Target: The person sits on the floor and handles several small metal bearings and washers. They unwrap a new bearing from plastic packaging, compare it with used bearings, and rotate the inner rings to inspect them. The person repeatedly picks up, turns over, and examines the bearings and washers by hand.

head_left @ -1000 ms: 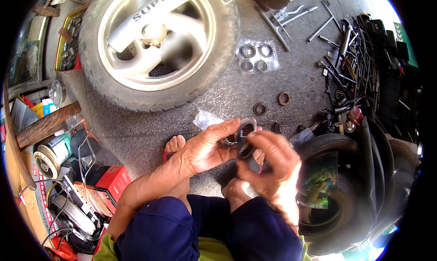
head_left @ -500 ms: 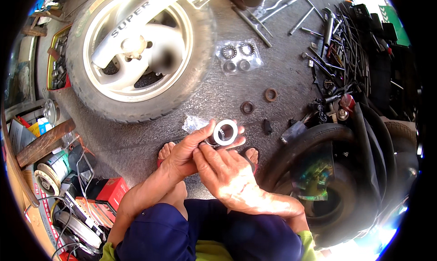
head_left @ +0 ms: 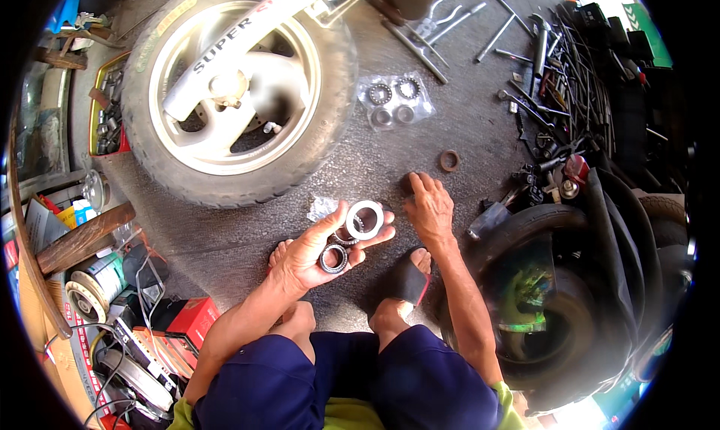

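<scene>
Nearest, beyond the shorts (head_left: 247, 374), the left hand (head_left: 309, 248) holds a cluster of rings, its fingers curled around and under them. The bright ring (head_left: 379, 221) sits toward the fingertips, the dark ring (head_left: 322, 259) closer in, with another partly hidden between them. To its right and slightly farther off, the right hand (head_left: 433, 209) is palm down over the floor (head_left: 300, 197), fingers bent and close together – whether they pinch anything I cannot tell. A dark patch shows at their left edge, too covered to identify.

The brown ring (head_left: 457, 161) lies flat just beyond the right fingers, a little rightward – round, so no long axis, and clearly nearer that hand. Farther off are the bag (head_left: 417, 112) of rings, the wheel (head_left: 300, 171) and the tools (head_left: 541, 51).
</scene>
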Demonstrator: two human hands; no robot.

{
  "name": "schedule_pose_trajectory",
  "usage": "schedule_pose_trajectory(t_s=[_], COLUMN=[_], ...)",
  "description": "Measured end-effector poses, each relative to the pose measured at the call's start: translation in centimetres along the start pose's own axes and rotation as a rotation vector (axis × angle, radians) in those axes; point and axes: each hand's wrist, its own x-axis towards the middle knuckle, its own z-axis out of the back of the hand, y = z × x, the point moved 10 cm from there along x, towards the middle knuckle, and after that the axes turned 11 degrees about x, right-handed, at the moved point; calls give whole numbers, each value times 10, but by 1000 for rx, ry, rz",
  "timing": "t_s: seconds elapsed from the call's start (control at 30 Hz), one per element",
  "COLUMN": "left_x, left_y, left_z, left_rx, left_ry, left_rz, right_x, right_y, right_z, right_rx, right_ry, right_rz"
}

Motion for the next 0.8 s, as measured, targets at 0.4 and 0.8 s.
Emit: schedule_pose_trajectory(t_s=[0.4,0.8], left_x=[3,-3], left_y=[-6,-13], left_z=[-5,-30], left_rx=[221,562], left_ry=[-71,-162], left_rz=[-102,-192], right_x=[15,-38], right_y=[-2,73], right_z=[5,127], right_rx=[63,907], right_ry=[32,-286], right_rz=[-6,129])
